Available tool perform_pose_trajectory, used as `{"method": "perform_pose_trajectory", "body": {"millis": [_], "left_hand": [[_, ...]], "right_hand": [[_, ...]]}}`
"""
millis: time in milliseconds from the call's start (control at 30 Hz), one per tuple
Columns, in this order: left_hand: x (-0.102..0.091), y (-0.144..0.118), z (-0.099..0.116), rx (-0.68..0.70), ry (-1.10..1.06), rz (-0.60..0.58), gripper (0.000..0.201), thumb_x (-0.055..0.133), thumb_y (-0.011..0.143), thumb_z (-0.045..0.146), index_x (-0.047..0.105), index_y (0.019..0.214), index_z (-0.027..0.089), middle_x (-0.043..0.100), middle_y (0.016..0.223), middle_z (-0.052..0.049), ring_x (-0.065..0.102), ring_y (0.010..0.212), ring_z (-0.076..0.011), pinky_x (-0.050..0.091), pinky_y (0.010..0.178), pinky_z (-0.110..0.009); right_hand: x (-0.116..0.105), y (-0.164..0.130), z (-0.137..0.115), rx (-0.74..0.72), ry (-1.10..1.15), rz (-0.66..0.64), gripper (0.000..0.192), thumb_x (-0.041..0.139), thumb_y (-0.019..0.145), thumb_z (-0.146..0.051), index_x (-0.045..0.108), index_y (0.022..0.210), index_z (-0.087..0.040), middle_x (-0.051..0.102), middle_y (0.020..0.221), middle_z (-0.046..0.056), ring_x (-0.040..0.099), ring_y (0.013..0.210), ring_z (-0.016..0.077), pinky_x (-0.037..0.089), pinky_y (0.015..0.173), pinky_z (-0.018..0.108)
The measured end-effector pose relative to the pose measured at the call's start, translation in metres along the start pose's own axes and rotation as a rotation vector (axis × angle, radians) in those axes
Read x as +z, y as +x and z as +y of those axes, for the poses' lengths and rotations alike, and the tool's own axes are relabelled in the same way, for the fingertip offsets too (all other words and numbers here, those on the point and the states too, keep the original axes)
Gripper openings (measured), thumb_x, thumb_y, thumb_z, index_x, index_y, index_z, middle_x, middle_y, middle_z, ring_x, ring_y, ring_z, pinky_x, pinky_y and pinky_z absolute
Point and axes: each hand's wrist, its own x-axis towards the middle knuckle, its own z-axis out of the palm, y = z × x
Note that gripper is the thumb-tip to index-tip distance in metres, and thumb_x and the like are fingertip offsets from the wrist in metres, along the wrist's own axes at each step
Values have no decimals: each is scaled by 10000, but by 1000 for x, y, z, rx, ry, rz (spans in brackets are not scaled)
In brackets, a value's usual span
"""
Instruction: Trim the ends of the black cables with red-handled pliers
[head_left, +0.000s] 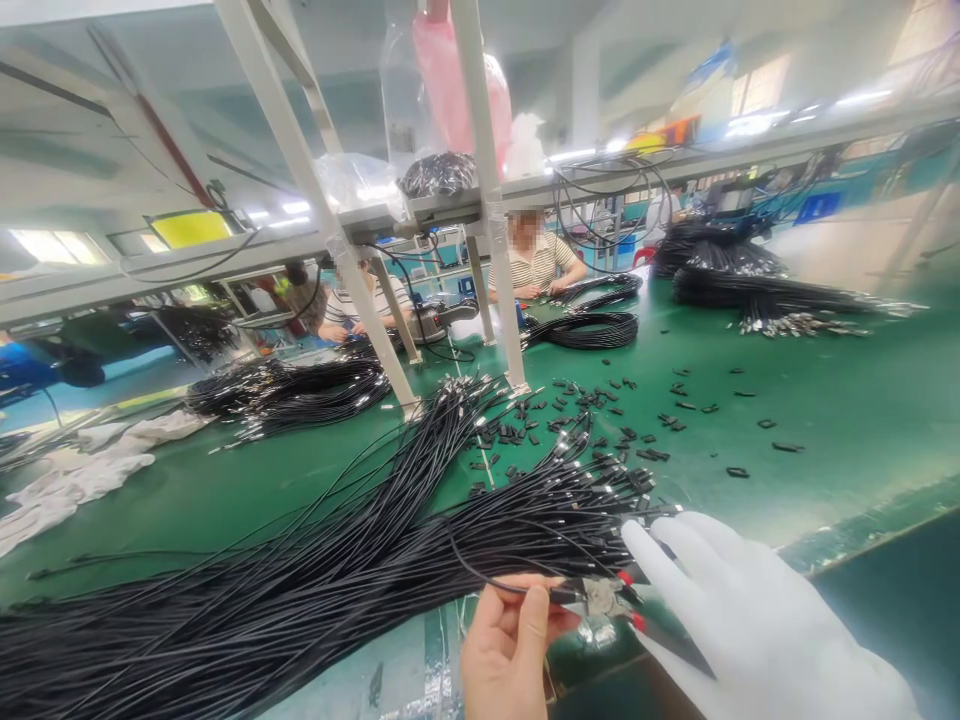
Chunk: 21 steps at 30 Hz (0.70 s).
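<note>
My bare left hand (504,650) pinches a black cable (475,568) close to its end, between thumb and fingers. In my right hand (765,620), which wears a white glove, is a pair of pliers (602,598) with red and black handles. The plier jaws are at the cable's end, just right of my left fingertips. How far they are closed on it is too small to tell. Behind and left of my hands lies a thick bundle of black cables (300,610), its metal-tipped ends pointing toward the right.
Small black plastic pieces (514,432) are scattered over the green table (840,400). Metal posts (495,200) rise from it to a shelf. More coiled cables (589,330) lie farther back, near two seated people. A large cable pile (720,265) is at the back right.
</note>
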Motion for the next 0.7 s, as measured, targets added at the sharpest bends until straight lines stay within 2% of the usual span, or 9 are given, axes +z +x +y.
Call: {"method": "perform_pose_trajectory", "body": {"millis": [200, 367, 533, 700], "left_hand": [[1, 1, 3, -1, 8, -1, 506, 966, 517, 590, 774, 693, 156, 803, 697, -65, 726, 571, -166, 634, 560, -233], [2, 2, 4, -4, 16, -7, 513, 965, 514, 591, 773, 697, 153, 803, 704, -67, 714, 557, -161, 627, 562, -235], [2, 4, 1, 29, 7, 3, 499, 969, 519, 581, 771, 687, 155, 808, 703, -75, 726, 561, -173, 627, 563, -238], [2, 4, -1, 21, -22, 30, 504, 973, 497, 588, 771, 668, 159, 808, 667, -74, 721, 507, -159, 601, 528, -204]], "right_hand": [[2, 0, 2, -26, 7, -12, 438, 403, 1041, -392, 615, 1336, -148, 690, 1240, 144, 628, 1070, 343, 465, 849, 464], [4, -1, 5, -18, -12, 8, 398, 399, 1044, -386, 627, 1291, -173, 711, 1177, 118, 631, 1042, 328, 462, 808, 444], [11, -7, 13, -50, 11, -68, 430, 453, 1011, -442, 628, 1322, -201, 705, 1163, 111, 642, 1051, 333, 475, 776, 436], [6, 1, 6, -40, -8, 11, 427, 338, 1051, -403, 655, 1243, -191, 722, 1130, 113, 633, 1025, 319, 478, 809, 447]]}}
